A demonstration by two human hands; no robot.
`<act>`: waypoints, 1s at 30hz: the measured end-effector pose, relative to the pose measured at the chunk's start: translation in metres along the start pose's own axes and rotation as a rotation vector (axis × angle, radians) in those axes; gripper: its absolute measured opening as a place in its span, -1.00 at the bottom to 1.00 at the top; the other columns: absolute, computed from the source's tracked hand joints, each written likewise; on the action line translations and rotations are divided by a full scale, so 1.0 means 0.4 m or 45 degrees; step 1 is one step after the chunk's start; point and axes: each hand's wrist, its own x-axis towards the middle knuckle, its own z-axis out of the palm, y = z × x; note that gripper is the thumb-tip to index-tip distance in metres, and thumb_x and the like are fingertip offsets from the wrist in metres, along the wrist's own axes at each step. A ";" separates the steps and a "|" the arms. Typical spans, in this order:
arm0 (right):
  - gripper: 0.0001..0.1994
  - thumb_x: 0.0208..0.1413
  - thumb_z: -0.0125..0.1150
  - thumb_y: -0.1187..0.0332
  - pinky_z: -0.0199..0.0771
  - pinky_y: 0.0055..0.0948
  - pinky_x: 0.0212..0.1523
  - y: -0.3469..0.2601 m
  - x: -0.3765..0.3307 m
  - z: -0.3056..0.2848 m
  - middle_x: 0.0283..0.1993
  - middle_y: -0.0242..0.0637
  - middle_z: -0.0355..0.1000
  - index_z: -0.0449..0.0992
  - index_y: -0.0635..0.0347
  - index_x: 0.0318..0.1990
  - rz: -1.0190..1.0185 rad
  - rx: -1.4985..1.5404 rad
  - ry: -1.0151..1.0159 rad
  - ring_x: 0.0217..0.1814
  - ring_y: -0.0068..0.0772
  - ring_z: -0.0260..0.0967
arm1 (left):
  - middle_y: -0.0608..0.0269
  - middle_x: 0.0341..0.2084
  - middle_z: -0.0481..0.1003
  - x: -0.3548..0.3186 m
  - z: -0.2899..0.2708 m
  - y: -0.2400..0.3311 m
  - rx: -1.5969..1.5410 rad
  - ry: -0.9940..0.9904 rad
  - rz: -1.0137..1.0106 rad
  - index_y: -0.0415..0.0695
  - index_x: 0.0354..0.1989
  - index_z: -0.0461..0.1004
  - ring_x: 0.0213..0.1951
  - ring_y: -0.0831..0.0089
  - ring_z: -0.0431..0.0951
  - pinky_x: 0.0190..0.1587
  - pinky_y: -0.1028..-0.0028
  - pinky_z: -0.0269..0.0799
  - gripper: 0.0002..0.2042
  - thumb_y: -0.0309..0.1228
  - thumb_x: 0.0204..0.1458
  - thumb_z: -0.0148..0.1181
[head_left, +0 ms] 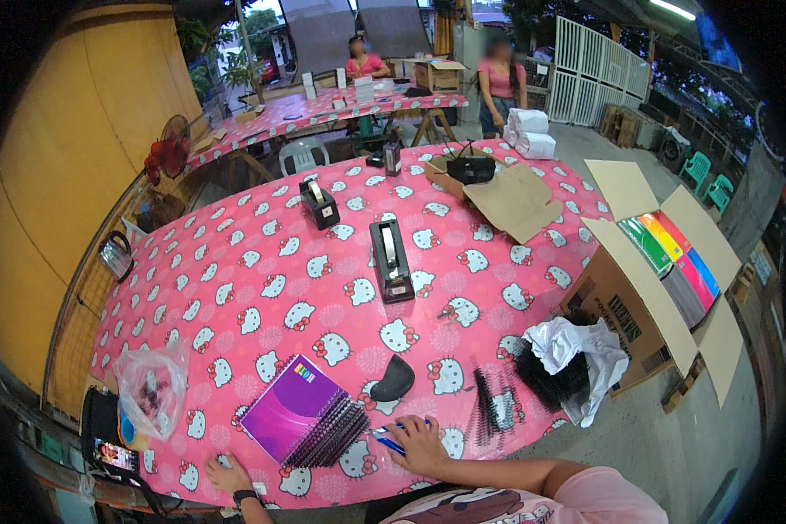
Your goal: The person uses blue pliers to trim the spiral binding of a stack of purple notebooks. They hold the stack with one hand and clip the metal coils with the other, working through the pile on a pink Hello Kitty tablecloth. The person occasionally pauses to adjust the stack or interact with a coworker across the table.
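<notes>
Pink cartoon-cat oilcloth covered the whole worktop (262, 288), and near its front edge sat a purple spiral-bound notebook (293, 406) with its black plastic comb binding (330, 434) facing the right hand. That right hand (419, 444) lay flat-ish on the cloth just beside the binding, fingers curled in a loose grip over a blue pen-like tool (388, 439). The left hand (227, 476), wristwatch on, rested at the front edge near the notebook's lower corner; its grip looked slack with fingers spread on the cloth, holding nothing I could make out. Loose black binding combs (491, 406) were piled to the right, next to a crumpled white plastic bag (585, 345). Further back stood a black tape dispenser (390, 259).
</notes>
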 end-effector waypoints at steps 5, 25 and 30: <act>-0.48 -0.06 0.08 0.06 -0.11 -0.01 0.07 0.001 -0.008 -0.001 0.02 -0.22 0.18 0.27 0.05 0.07 0.018 -0.001 -0.033 0.13 -0.22 0.06 | 0.01 0.02 0.26 0.002 0.004 0.002 -0.078 -0.044 0.005 -0.16 -0.02 0.27 0.09 0.08 0.20 0.07 0.07 0.12 -0.49 -0.02 -0.02 0.04; -0.50 -0.09 0.18 0.27 0.05 -0.12 0.13 0.128 -0.036 -0.051 0.11 -0.09 0.17 0.29 0.13 0.07 -0.175 0.659 0.103 0.16 -0.04 0.07 | -0.06 -0.05 0.36 0.072 0.027 -0.098 -0.734 -0.300 -0.071 -0.33 -0.04 0.32 -0.01 0.14 0.35 0.01 0.23 0.23 -0.54 -0.18 0.01 0.05; -0.74 -0.03 0.15 0.37 0.29 -0.28 -0.03 0.174 -0.086 -0.118 -0.12 -0.15 0.35 0.42 0.25 -0.16 -0.086 0.776 0.102 -0.04 -0.12 0.25 | 0.00 -0.03 0.35 0.137 -0.153 0.022 -1.350 0.228 -0.143 -0.33 0.02 0.29 0.03 0.21 0.32 0.09 0.32 0.18 -0.59 -0.29 0.05 -0.02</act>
